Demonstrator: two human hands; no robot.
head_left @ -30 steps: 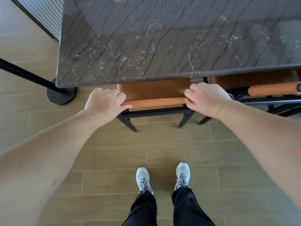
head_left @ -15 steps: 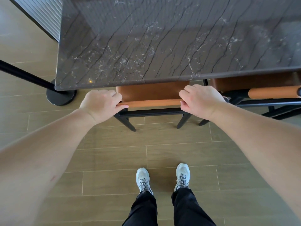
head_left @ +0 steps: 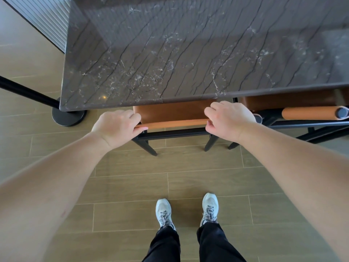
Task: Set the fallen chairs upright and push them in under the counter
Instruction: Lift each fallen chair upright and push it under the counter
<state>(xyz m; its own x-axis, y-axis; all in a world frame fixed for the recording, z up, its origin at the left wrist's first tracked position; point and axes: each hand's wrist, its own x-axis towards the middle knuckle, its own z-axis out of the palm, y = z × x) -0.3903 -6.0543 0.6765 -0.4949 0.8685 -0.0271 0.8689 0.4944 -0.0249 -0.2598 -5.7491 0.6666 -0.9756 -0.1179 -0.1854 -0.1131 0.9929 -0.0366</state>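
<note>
An upright chair (head_left: 172,114) with an orange seat, orange padded back roll and black legs stands partly under the dark marble counter (head_left: 188,50). My left hand (head_left: 115,127) grips the left end of its back roll. My right hand (head_left: 229,120) grips the right end, fingers curled over the top. A second orange chair (head_left: 309,112) stands upright to the right, its seat under the counter and its back roll just outside the edge.
A black post with a round base (head_left: 68,115) stands on the floor at the counter's left corner. A ribbed grey wall panel (head_left: 43,21) runs at the upper left. My feet in grey shoes (head_left: 187,210) stand on wood-look floor tiles behind the chair.
The chair has slid slightly further under the counter, with both hands still gripping its back roll. The view has shifted a little.
</note>
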